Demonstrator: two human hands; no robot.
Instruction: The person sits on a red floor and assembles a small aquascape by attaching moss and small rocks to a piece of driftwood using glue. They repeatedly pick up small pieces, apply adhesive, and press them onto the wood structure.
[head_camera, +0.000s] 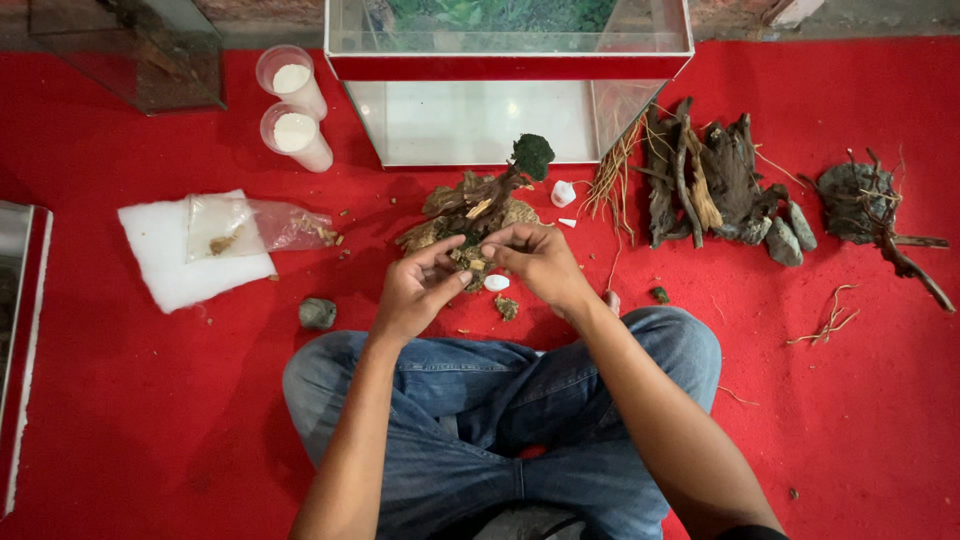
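Blue jeans (470, 400); bare forearms

We sit cross-legged on a floor covered in red carpet (150, 400). On it stands an empty rectangular glass tank with a red band (508, 90), with 2 clear plastic cups of white powder (292, 105) to its left. Nearer us lies a white rectangular fibre pad (165, 265), and a clear plastic bag (255, 225) rests partly on it. A small grey stone (318, 313) sits just below the pad. A heap of dark driftwood pieces and pale roots (700, 180) lies right of the tank, with grey stones (785, 235) touching it. A brown wood-and-rock arrangement topped with green moss (480, 205) stands before the tank.
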